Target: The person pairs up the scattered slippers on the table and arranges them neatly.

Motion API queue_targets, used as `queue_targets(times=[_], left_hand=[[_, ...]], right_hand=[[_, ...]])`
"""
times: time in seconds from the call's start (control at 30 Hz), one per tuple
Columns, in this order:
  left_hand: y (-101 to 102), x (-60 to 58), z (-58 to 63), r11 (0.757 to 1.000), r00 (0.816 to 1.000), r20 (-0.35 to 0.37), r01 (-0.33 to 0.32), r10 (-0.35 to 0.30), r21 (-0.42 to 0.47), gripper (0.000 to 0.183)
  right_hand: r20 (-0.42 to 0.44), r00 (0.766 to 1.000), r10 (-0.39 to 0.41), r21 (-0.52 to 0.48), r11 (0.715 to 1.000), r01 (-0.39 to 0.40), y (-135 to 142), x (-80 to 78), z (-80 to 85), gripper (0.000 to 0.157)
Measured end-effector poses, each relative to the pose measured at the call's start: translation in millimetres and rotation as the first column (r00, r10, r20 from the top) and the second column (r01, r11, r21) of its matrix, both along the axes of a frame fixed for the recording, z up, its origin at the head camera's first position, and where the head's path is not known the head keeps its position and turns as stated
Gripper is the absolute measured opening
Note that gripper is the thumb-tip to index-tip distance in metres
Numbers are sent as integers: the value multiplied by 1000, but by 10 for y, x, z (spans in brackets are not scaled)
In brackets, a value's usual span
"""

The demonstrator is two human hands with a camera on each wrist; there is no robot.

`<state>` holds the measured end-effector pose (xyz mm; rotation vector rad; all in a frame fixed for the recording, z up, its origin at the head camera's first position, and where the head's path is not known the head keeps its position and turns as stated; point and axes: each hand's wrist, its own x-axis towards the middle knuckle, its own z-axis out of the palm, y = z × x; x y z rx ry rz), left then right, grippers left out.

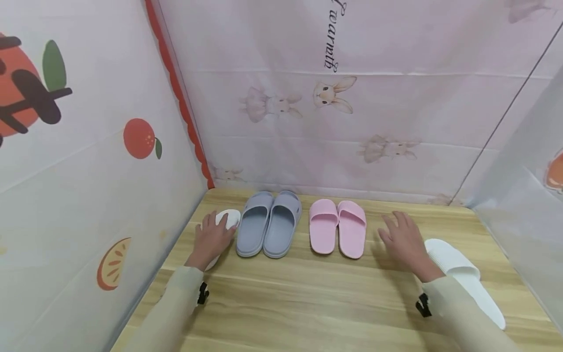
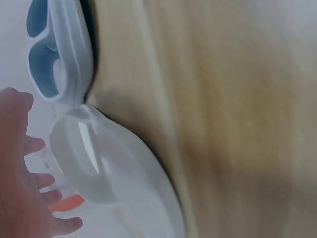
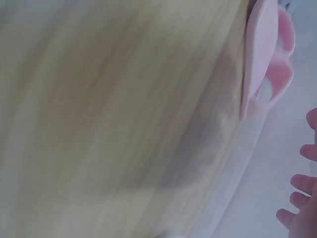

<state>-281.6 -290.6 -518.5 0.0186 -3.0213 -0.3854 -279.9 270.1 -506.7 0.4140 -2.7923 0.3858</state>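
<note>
My left hand [image 1: 213,240] hovers over a white slipper [image 1: 230,217], partly covering it, with its fingers loosely spread. In the left wrist view, a gap shows between those fingers and the white slipper's strap [image 2: 81,153]. Just right of that slipper stands a pair of grey-blue slippers [image 1: 252,233]. My right hand [image 1: 404,244] is held above the floor between a pair of pink slippers [image 1: 324,237] and another white slipper [image 1: 446,256]. Its fingers are relaxed and hold nothing. The right forearm hides part of that white slipper, which lies angled with its toe toward the back.
The slippers stand on a wood-grain surface [image 1: 308,303]. Behind them rises a pink wall covering [image 1: 299,161] printed with rabbits. A fruit-printed white wall [image 1: 79,195] closes the left side, and a pale wall [image 1: 523,210] the right.
</note>
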Motion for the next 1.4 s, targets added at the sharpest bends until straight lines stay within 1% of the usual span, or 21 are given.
queue_targets(times=[0.13, 0.2, 0.33, 0.43, 0.5, 0.57, 0.67, 0.77, 0.87, 1.0, 1.1, 1.17, 1.27, 1.4], left_hand=[[-69, 22, -59, 1000, 1000, -3, 7, -7, -18, 68], [-108, 27, -88, 1000, 1000, -4, 14, -14, -21, 68], [-176, 30, -122, 999, 999, 26, 33, -33, 10, 69], [-207, 37, -129, 999, 999, 43, 31, -32, 38, 69], [-212, 42, -126, 998, 999, 42, 25, -28, 57, 68], [-208, 43, -127, 997, 999, 41, 20, -23, 74, 66], [-183, 26, -131, 997, 999, 31, 16, -18, 80, 65], [-152, -5, -139, 995, 1000, 13, 4, -5, 95, 63], [-106, -51, -149, 991, 1000, -5, -21, 22, 132, 60], [-68, -118, -191, 984, 998, -13, -57, 60, 171, 56], [-79, -141, -228, 983, 997, -26, -69, 74, 170, 55], [-88, -144, -244, 985, 996, -37, -69, 76, 161, 55], [-100, -141, -259, 988, 997, -48, -53, 61, 145, 56], [-118, -134, -267, 987, 998, -43, -40, 47, 153, 57]], right_hand=[[5, 999, -44, 22, 999, 44, 340, 128, -37, 55], [10, 997, -74, 17, 997, 73, 495, 211, -63, 55], [0, 992, -125, 1, 992, 125, 735, 407, -172, 51], [-16, 989, -147, -4, 989, 147, 864, 528, -265, 48], [-12, 985, -173, -8, 985, 173, 939, 585, -308, 48], [21, 977, -210, -11, 977, 211, 1012, 636, -331, 51], [112, 959, -262, 9, 965, 263, 1102, 695, -332, 59], [190, 943, -275, 41, 961, 272, 1160, 713, -327, 64], [217, 938, -271, 55, 963, 265, 1192, 698, -334, 65], [204, 944, -259, 62, 966, 251, 1203, 687, -373, 64], [190, 950, -246, 61, 969, 238, 1191, 686, -404, 64], [187, 953, -240, 57, 971, 233, 1183, 682, -415, 64], [169, 957, -235, 51, 972, 229, 1182, 677, -426, 63], [170, 959, -226, 57, 974, 220, 1187, 666, -424, 62]])
